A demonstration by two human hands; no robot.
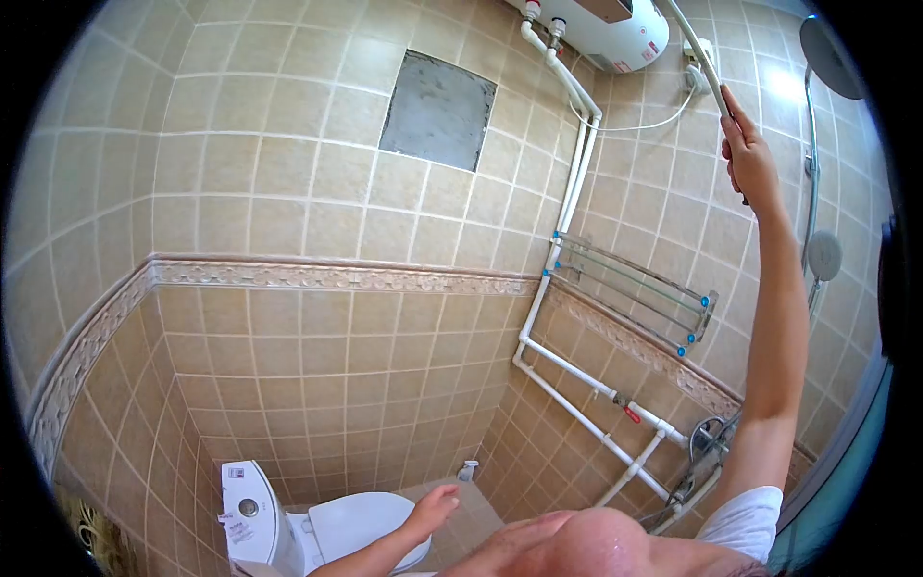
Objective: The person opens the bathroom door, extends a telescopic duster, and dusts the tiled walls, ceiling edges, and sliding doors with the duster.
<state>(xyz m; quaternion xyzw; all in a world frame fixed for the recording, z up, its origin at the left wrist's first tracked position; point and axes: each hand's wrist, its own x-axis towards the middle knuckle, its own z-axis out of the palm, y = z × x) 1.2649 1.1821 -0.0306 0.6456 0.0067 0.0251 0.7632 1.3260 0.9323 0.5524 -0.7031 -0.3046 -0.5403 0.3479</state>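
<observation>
My right hand (pixel 750 159) is raised high at the upper right, its fingers wrapped round a long, pale, slightly curved stick (pixel 700 53). The stick runs up past the water heater (pixel 620 34) and out of the top of the view, so its far end is hidden. A short dark tip shows below my palm. Low in the view, my left hand (pixel 435 510) is closed in a loose fist with nothing visible in it. It hovers in front of the white toilet (pixel 361 529), apart from it as far as I can tell.
White pipes (pixel 579 163) run down the tiled wall to a red-handled valve (pixel 630 413). A metal towel rack (pixel 635 293) juts out at the corner. A shower head (pixel 829 58) and hand shower (pixel 824 255) hang at right. A grey square panel (pixel 439 111) is set in the wall.
</observation>
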